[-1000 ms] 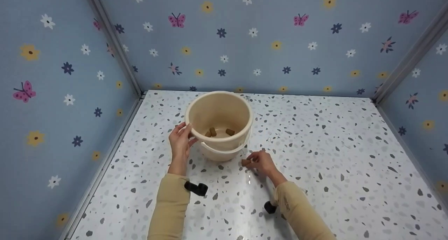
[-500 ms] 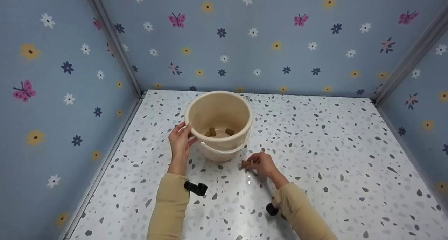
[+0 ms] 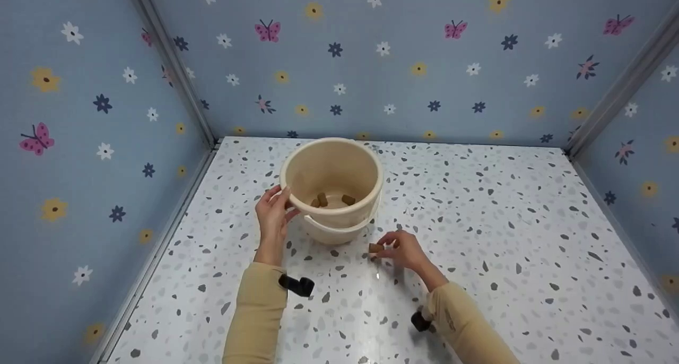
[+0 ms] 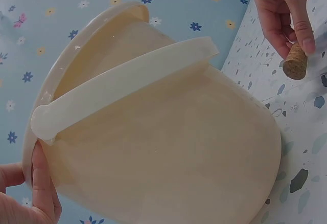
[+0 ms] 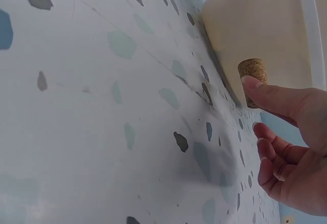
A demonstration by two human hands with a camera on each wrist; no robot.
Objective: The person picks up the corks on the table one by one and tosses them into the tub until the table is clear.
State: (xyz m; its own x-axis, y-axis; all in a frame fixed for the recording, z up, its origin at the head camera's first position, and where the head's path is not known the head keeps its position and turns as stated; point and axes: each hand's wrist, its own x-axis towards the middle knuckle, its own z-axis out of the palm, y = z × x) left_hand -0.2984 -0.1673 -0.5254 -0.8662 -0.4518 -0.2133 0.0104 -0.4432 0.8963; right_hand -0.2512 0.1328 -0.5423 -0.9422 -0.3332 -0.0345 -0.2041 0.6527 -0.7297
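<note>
A cream plastic bucket [image 3: 334, 221] stands upright on the speckled table, its handle hanging down along the front. On the bucket's left rim my left hand [image 3: 271, 215] keeps a pinch grip, thumb and fingers on either side of the lip, as the left wrist view also shows. My right hand [image 3: 404, 250] pinches a cork [image 5: 253, 75] between thumb and fingers, to the right of the bucket's base and apart from it. Several brown corks [image 3: 322, 199] lie on the bucket's bottom; the near wall may hide others.
The white table [image 3: 504, 236] is patterned with grey chips. A blue flowered wall [image 3: 403, 83] rises behind it, with similar panels at the left and right. Black wrist cameras [image 3: 297, 285] sit on both forearms.
My right hand has shifted slightly to the right with the cork, so more of the cork shows. The left hand and the bucket have stayed in place.
</note>
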